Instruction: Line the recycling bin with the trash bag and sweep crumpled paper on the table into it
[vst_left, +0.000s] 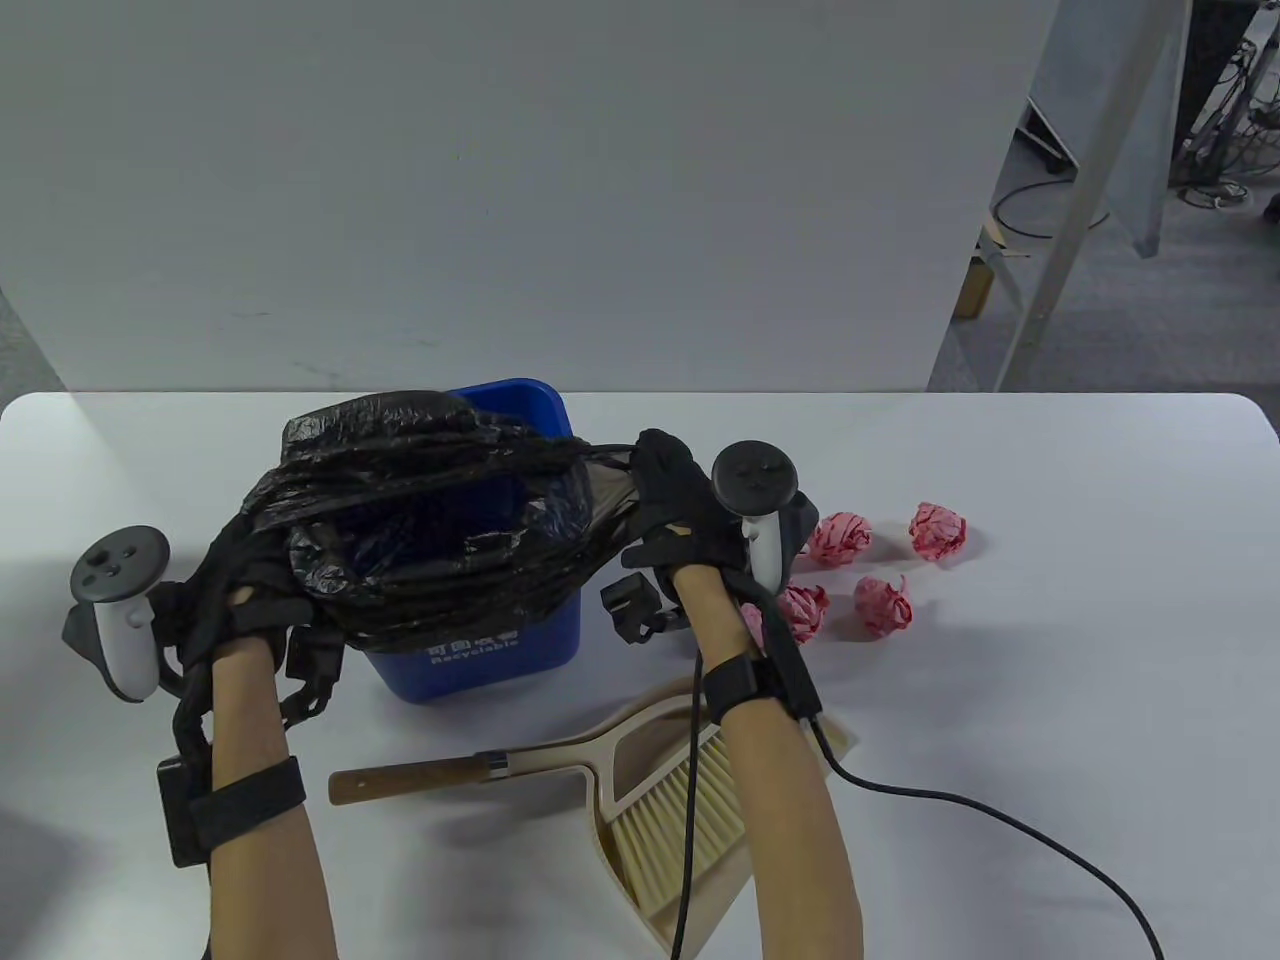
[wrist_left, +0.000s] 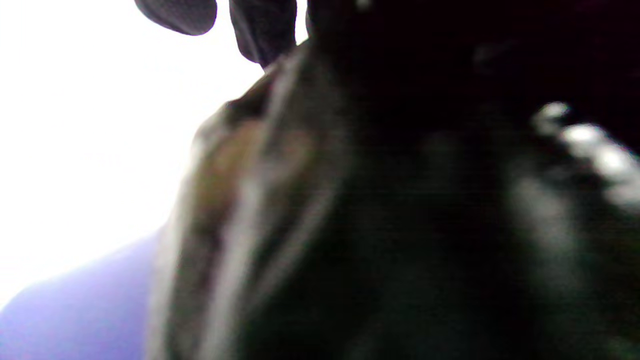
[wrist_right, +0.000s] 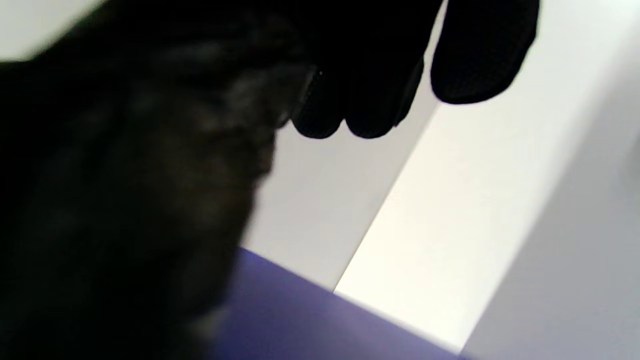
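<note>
A white table (vst_left: 1050, 700) with rounded corners stands before a plain grey partition wall, and a piece of office floor with cables is seen at the far right. On this table, left of the middle, a blue plastic recycling bin (vst_left: 480, 660) with white lettering on its front is placed upright. A crinkled black plastic trash bag (vst_left: 420, 500) is spread over the mouth of the bin, and its open edge is stretched sideways between both hands. It hangs bunched over the near and left rim, while the far right corner of the bin is not yet covered.

The left edge of the bag is gripped by the left hand (vst_left: 235, 600) in its black sensor glove, the fingers curled into the plastic. The right edge is pulled by the right hand (vst_left: 680, 510), whose fingers are closed around a stretched strip of the bag just beside the right rim. In both wrist views only blurred black plastic and the dark fingertips (wrist_right: 482, 55) are shown.

The lining step is judged to be in hand and only partly done. For the next move the stretched edge should probably be drawn down over all four corners of the rim, and the bag pushed into the bin.

Four crumpled pink paper balls (vst_left: 885, 605) lie to the right of the bin, close behind the right hand. A beige plastic dustpan (vst_left: 640, 735) with a wooden-handled brush (vst_left: 410, 780) laid in it is left near the front edge, untouched.
</note>
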